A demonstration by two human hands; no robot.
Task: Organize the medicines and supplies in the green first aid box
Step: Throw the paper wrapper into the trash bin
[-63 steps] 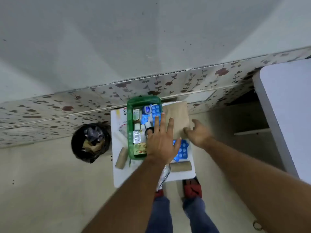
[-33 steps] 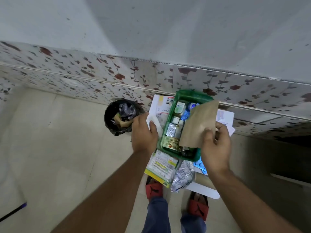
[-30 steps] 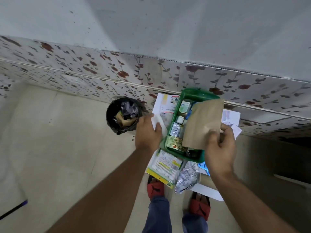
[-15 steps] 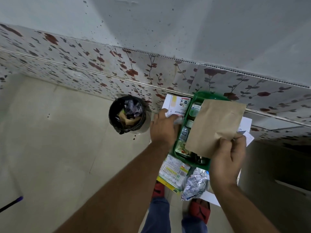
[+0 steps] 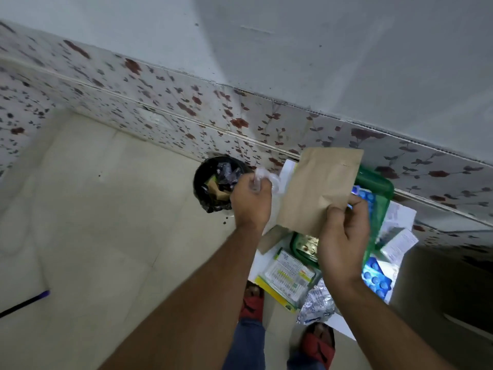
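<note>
Plainly unmarked brown paper pouch (image 5: pixel 318 190)

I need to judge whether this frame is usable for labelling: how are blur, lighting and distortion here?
Head view: motion blur smears the floral wall tiles at left; the left hand and its clear wrapper are soft; the brown paper bag stays fairly sharp; lighting is dim and even, without glare; wide-angle bending tilts the wall line.

Person: bare forearms, no sleeves; left hand (image 5: pixel 250 201) and right hand (image 5: pixel 344 236) ungloved; blue jeans (image 5: pixel 245 343); red sandals (image 5: pixel 317 345).
</note>
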